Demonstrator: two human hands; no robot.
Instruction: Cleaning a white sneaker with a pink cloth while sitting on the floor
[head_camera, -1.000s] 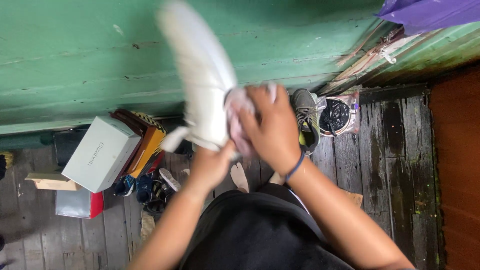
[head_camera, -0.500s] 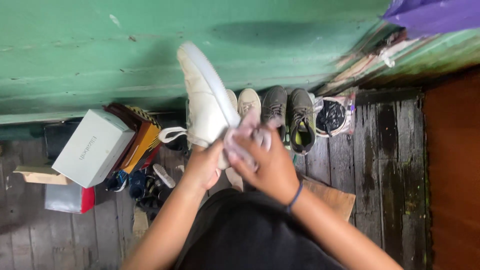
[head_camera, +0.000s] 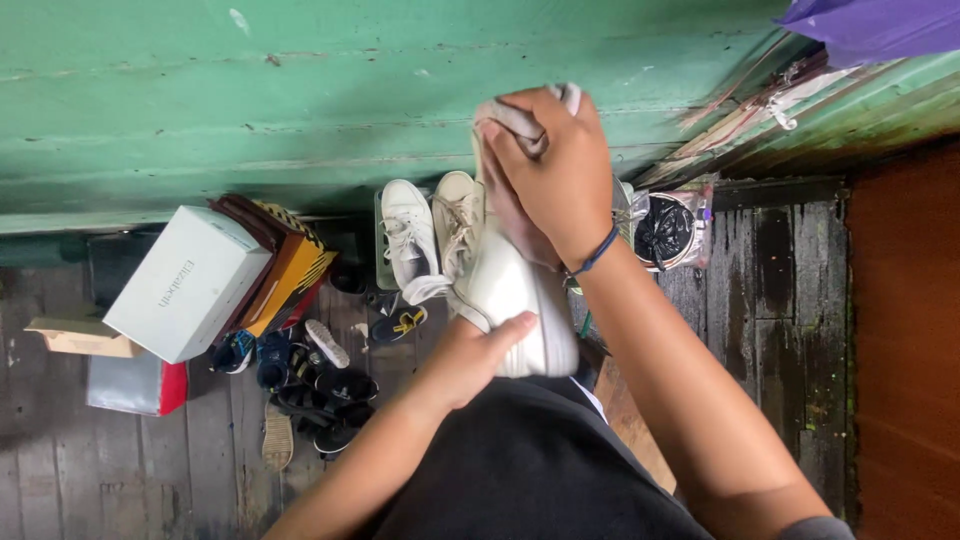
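My left hand (head_camera: 472, 358) grips the heel end of a white sneaker (head_camera: 518, 295) held in front of my body, toe pointing away toward the green wall. My right hand (head_camera: 548, 172) presses a pale crumpled cloth (head_camera: 512, 116) against the shoe's toe end, fingers closed over the cloth. The shoe's front is mostly hidden behind that hand. A loose white lace or strap (head_camera: 425, 290) hangs off the shoe's left side.
On the dark plank floor below stand another white sneaker (head_camera: 408, 238) and a beige one (head_camera: 457, 226) by the green wall (head_camera: 250, 100). At left lie stacked shoe boxes (head_camera: 190, 282) and several small sandals (head_camera: 320, 375). A plastic bag (head_camera: 672, 230) sits at right.
The white shoe has swung from upright, sole showing, down to lie lengthwise before me. My right hand with the cloth slid up from its heel to its toe end.
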